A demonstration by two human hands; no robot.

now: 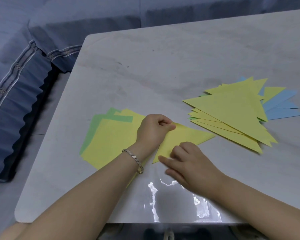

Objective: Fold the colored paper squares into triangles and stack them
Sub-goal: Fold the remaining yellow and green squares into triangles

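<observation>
Several folded triangles (232, 110), yellow over blue and green, already lie in a loose stack on the counter (163, 66) to the right. Between that stack and the pile of unfolded squares (109, 141) lies the yellow triangle (185, 135) now being creased. The left hand (152, 130) pinches its upper corner with curled fingers, while the right hand (190, 163) presses extended fingers on its near edge. Judging by the pile, quite a few squares remain.

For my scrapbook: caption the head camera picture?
Left hand pinches and right hand presses a yellow triangle between squares and triangle stack.
</observation>
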